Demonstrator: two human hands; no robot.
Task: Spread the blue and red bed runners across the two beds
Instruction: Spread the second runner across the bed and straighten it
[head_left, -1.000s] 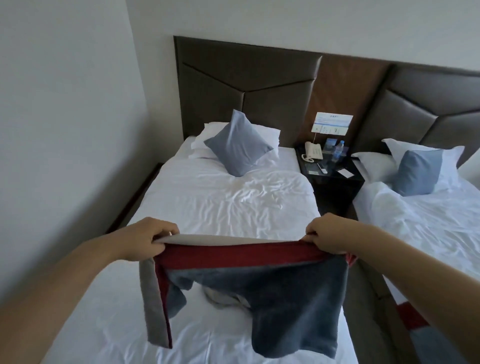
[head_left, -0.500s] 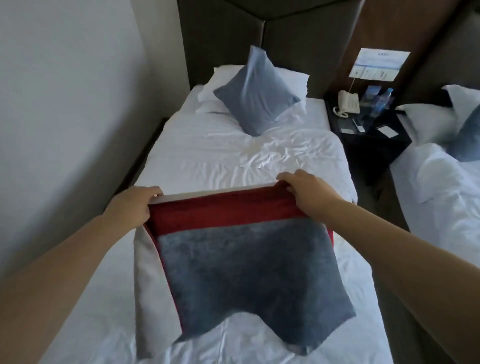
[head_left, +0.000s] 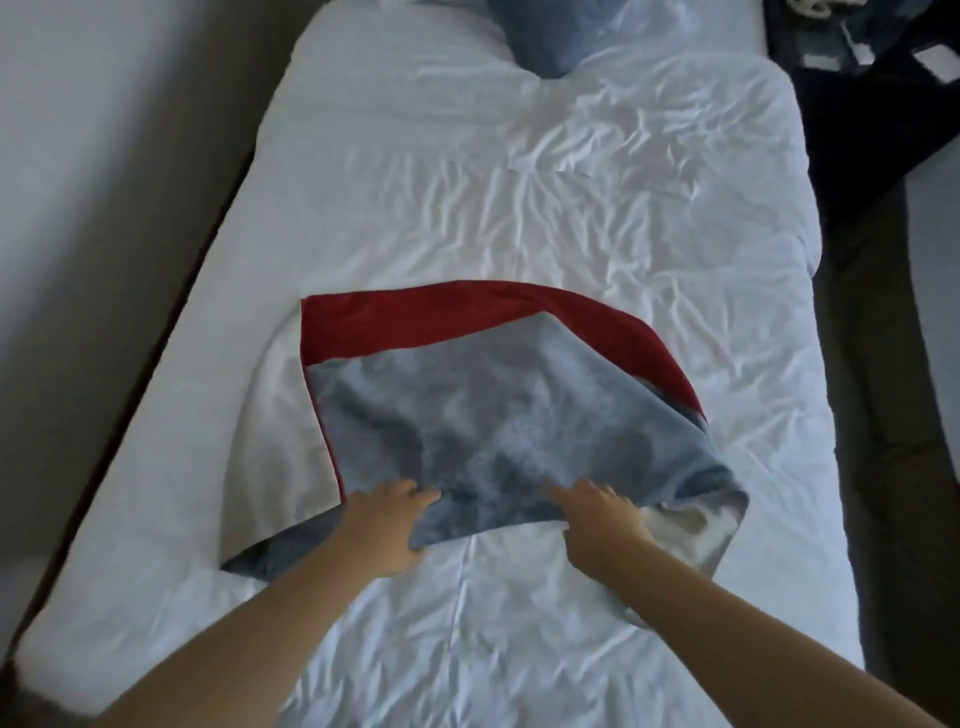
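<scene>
Nearest, the left hand pinches the near edge of the folded blue and red bed runner and the right hand rests fingers-down on it mid-bed, so unfolding on both beds remains.

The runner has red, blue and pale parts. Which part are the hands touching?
The blue part. Both the left hand and right hand rest on its near edge; the red band lies farther away and the pale underside off left.

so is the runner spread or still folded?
Folded. The bed runner lies doubled in mid-bed, pale backing flipped up at its corners.
</scene>
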